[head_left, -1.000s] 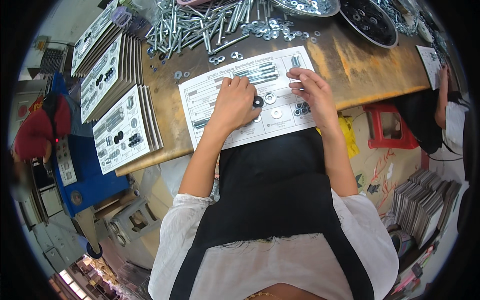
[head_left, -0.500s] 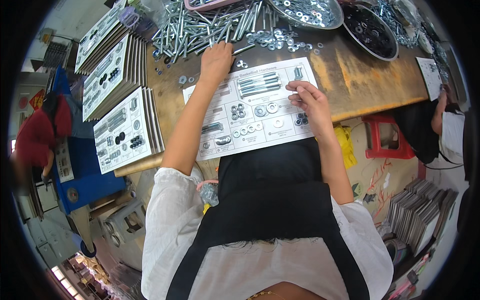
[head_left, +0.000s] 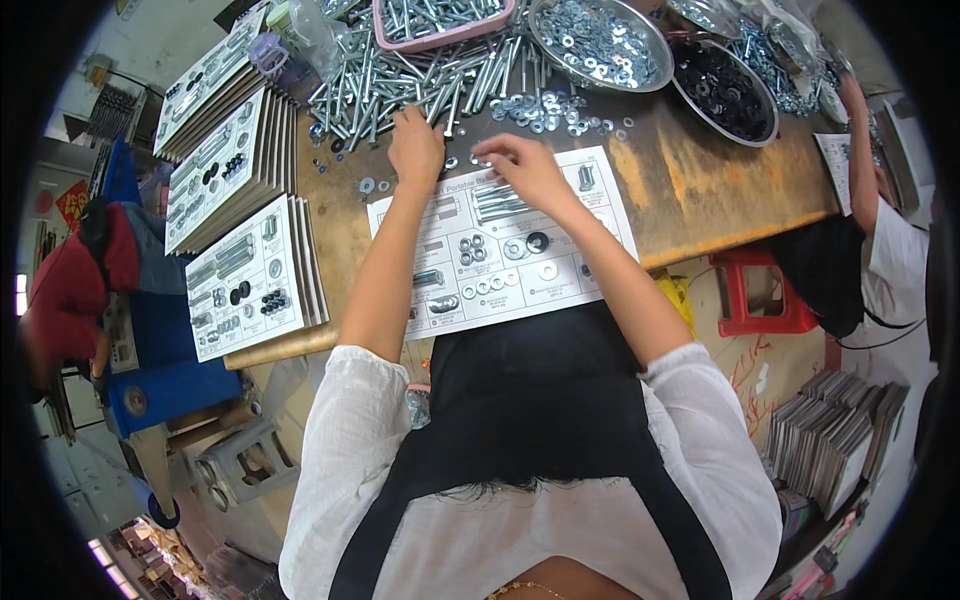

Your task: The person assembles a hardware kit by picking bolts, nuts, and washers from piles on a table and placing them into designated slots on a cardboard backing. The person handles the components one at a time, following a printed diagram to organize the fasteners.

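Up top, the left hand [head_left: 415,148] reaches palm-down into the loose bolts [head_left: 400,85] on the surface [head_left: 700,190], fingers curled, grip unclear. Beside it, the right hand [head_left: 522,165] hovers over the white card [head_left: 500,240], fingertips pinched together.

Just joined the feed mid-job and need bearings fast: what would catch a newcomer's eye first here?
The heap of long silver bolts spread across the far side of the worn wooden table, where the left hand reaches. In front of it lies a white printed card with washers and nuts laid out in rows, the right hand at its far edge. A round metal bowl of silver washers sits beyond.
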Motion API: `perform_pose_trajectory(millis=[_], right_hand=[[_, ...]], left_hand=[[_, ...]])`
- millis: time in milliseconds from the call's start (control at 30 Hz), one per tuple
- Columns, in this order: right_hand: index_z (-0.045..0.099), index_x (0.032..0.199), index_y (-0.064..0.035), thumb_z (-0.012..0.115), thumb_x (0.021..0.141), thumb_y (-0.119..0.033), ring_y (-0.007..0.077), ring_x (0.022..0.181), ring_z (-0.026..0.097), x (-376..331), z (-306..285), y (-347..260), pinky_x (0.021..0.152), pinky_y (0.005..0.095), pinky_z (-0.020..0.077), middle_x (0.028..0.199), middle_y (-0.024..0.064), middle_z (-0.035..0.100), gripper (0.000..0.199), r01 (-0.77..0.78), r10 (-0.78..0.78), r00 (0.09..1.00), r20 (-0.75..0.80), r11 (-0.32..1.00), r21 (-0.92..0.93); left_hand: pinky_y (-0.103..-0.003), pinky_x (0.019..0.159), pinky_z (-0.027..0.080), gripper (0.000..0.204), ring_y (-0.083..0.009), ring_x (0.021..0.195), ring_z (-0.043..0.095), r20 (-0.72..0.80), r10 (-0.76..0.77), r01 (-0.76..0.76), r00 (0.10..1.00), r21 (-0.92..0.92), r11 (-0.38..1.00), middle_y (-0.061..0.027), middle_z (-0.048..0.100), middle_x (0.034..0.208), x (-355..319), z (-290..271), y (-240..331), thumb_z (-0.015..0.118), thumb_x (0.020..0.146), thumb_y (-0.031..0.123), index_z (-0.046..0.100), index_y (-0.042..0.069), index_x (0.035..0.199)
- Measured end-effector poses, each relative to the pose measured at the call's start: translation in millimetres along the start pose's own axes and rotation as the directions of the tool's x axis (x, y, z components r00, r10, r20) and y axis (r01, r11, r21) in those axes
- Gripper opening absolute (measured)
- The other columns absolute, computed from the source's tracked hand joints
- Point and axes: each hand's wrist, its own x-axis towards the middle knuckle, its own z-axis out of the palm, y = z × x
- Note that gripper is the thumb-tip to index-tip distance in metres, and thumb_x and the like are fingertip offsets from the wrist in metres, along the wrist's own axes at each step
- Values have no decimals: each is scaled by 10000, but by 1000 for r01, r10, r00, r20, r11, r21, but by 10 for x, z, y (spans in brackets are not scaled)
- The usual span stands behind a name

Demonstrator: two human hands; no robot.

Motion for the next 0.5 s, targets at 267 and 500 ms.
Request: perform_pose_trajectory(millis=[267, 500], right_hand=[[669, 1014, -136, 607, 819, -180, 355, 888, 659, 770, 574, 231, 744, 458, 527, 1017, 173, 635, 209, 124, -205, 978, -29, 693, -710], [600, 993, -23, 668, 818, -263, 369, 872, 671, 893, 528, 228, 729, 467, 534, 935, 210, 671, 305, 5, -111, 987, -114, 735, -678]], left_hand=[[-465, 787, 503, 232, -399, 925, 627, 132, 4, -13, 991, 67, 998, -203, 618, 1013, -124, -340, -352, 644, 846, 139, 640, -14, 1020], [-408, 760, 486, 186, -336, 875, 623, 175, 141, -68, 974, -368, 927, -147, 629, 946, -590, -945, -808, 643, 835, 85, 700, 46, 1007]])
